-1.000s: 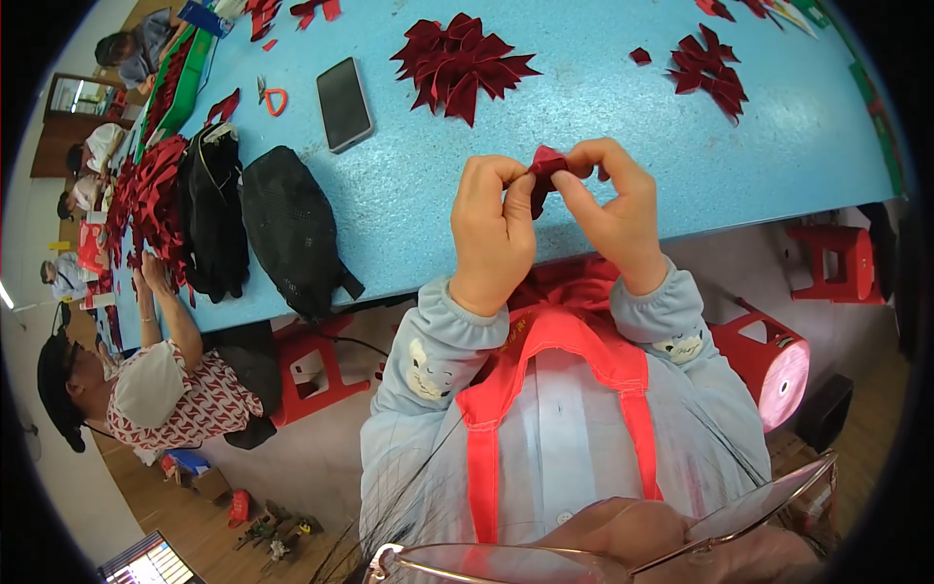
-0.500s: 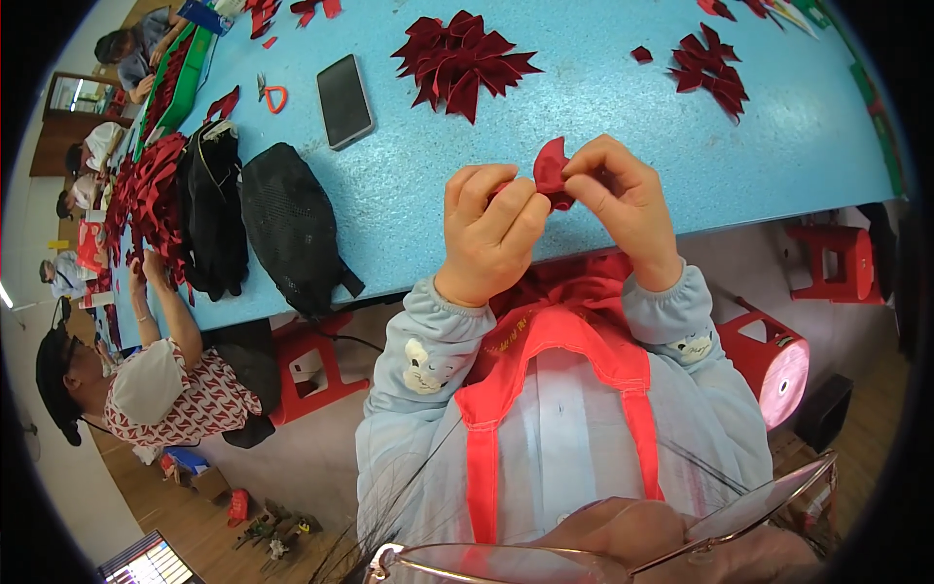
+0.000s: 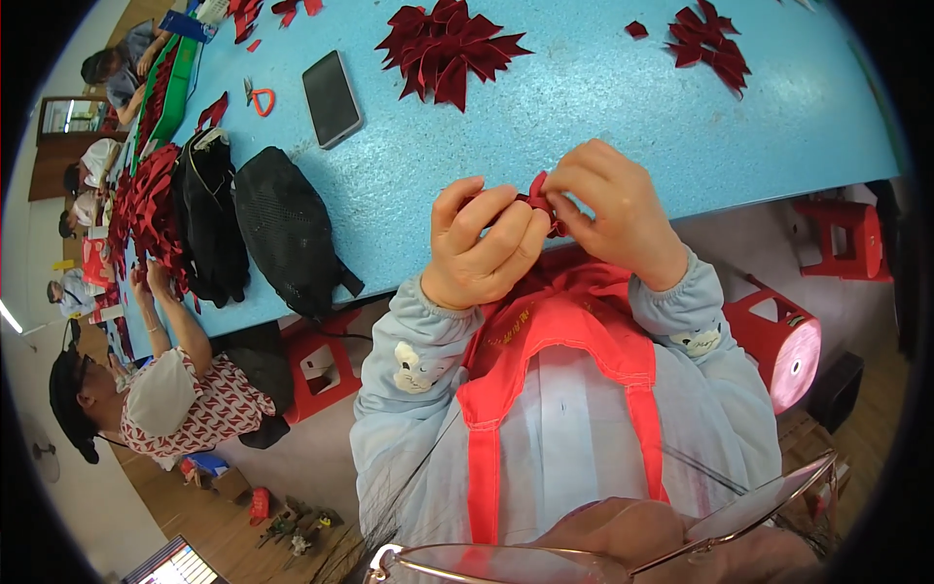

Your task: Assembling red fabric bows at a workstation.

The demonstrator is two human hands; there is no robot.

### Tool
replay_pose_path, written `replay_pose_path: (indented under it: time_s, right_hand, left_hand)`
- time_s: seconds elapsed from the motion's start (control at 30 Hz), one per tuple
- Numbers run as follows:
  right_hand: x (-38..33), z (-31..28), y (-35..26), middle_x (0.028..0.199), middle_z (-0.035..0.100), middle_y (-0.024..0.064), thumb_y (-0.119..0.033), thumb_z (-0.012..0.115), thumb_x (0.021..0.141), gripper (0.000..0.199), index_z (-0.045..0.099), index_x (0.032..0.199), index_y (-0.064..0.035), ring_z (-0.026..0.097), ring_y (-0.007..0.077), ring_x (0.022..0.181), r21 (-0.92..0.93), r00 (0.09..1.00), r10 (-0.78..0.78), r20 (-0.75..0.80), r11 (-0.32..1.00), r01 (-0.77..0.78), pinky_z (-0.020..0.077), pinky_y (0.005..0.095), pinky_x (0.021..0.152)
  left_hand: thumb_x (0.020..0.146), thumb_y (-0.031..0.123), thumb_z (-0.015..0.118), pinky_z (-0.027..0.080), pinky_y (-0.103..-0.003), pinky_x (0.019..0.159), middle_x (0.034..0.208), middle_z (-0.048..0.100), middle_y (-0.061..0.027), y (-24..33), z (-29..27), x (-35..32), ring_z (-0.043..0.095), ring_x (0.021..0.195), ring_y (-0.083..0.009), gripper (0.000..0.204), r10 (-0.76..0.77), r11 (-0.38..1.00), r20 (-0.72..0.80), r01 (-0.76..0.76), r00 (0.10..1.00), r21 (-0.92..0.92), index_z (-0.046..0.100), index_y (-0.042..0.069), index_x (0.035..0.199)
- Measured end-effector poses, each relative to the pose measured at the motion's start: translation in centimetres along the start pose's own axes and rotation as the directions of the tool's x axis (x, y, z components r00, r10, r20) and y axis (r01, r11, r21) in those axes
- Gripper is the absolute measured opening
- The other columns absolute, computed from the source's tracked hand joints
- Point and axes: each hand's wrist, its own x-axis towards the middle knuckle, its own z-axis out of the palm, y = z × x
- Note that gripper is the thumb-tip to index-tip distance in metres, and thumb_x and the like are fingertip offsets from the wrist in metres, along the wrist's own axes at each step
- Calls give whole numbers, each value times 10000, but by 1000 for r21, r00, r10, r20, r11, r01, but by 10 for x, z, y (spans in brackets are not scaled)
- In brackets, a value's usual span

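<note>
Between my two hands, just above the near edge of the blue table (image 3: 409, 185), is a small piece of dark red ribbon (image 3: 538, 195), folded or looped. My left hand (image 3: 489, 243) pinches it from the left with curled fingers. From the right, my right hand (image 3: 613, 209) grips its other side with thumb and fingertips. The fingers cover most of the ribbon, so its exact shape cannot be made out. Farther out on the table lies a pile of dark red bows (image 3: 449, 54). A smaller heap of them (image 3: 708, 47) is at the far right.
A phone (image 3: 332, 100) and orange-handled snips (image 3: 260, 99) lie left of the pile. Two black bags (image 3: 284, 229) sit nearer, beside a heap of red ribbon pieces (image 3: 156, 204). A co-worker (image 3: 170, 389) handles ribbon at the left. Red stools (image 3: 773, 341) stand below the table.
My right hand has shifted slightly left, closer to my left hand. The ribbon flap that stood up between them is now narrower and lower. The whole view has shifted slightly.
</note>
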Motion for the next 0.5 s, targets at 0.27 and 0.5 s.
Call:
replay_pose_path:
  time_s: [0.27,0.5]
  right_hand:
    - [-4,-8,-3,788,569,69,25,638,686,149,587,817,-24,551,206,689,283,993,90,75,953,-108,440,302,579]
    - [-9,3,-5,748,527,52,42,569,698,86,537,760,-8,497,150,647,430,985,131,111,888,-166,384,256,545]
  left_hand:
    - [654,103,612,415,-386,822,881,556,6,-1,-4,0,538,891,-173,170,62,997,36,-64,997,45,636,111,822]
    - [654,113,607,407,-404,839,889,562,9,2,-7,0,542,902,-171,171,82,996,44,-83,996,19,633,118,822]
